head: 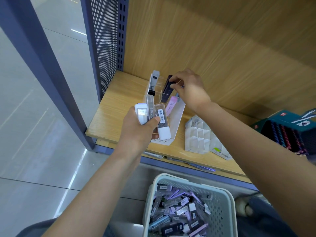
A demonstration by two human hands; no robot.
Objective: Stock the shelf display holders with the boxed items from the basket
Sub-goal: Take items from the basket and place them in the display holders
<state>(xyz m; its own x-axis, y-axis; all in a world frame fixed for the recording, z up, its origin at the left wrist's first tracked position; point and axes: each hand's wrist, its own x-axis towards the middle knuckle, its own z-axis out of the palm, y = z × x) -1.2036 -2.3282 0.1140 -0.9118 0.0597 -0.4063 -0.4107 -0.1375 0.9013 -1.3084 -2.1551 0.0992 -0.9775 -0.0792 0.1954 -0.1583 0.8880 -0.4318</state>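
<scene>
My left hand (pixel 138 129) grips a fan of three slim boxed items (pixel 153 115), white and clear, just in front of the clear display holder (pixel 177 115) on the wooden shelf. My right hand (pixel 189 89) reaches over the holder's back and pinches a dark purple box (pixel 166 89) standing in a rear slot. A grey-white box (pixel 153 81) and a pink box (pixel 171 105) sit in other slots. The pale green basket (pixel 220 197) below the shelf holds several more boxes.
A second, empty clear divided holder (pixel 198 135) lies to the right on the shelf (pixel 116 103). A dark teal display of pens (pixel 287 134) stands at far right. A perforated blue upright (pixel 106 40) bounds the shelf's left side.
</scene>
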